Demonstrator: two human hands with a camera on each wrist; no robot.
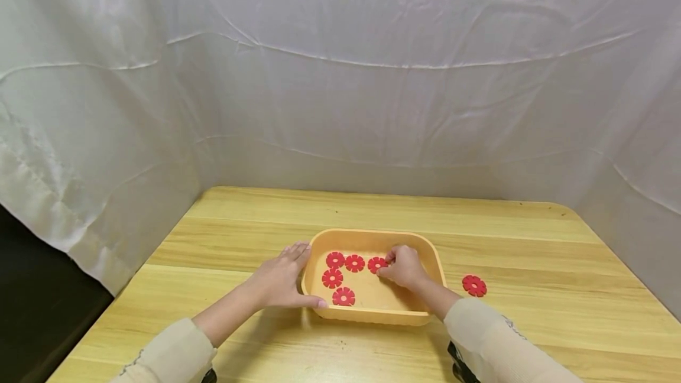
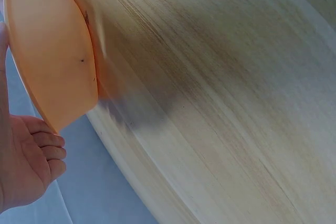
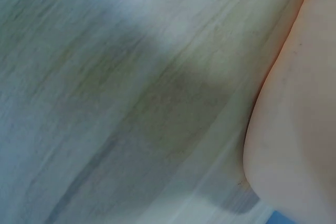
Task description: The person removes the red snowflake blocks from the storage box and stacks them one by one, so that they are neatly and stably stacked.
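An orange-yellow plastic basket (image 1: 372, 317) stands on the table, its outer wall also showing in the left wrist view. Several red notched flower-shaped discs (image 1: 343, 297) lie flat on its floor along the left and back. Inside, my right hand (image 1: 407, 268) pinches another red disc (image 1: 377, 265) between thumb and fingers, close to the floor. My left hand (image 1: 282, 279) rests against the basket's left end, fingers extended along the side rim and thumb over the front rim. The right wrist view shows neither the right hand's fingers nor the disc.
One red disc (image 1: 474, 286) lies on the wooden table (image 1: 553, 306) to the right of the basket. White sheeting (image 1: 383, 117) hangs behind the table and along both sides. A dark area (image 1: 42, 294) shows past the left table edge.
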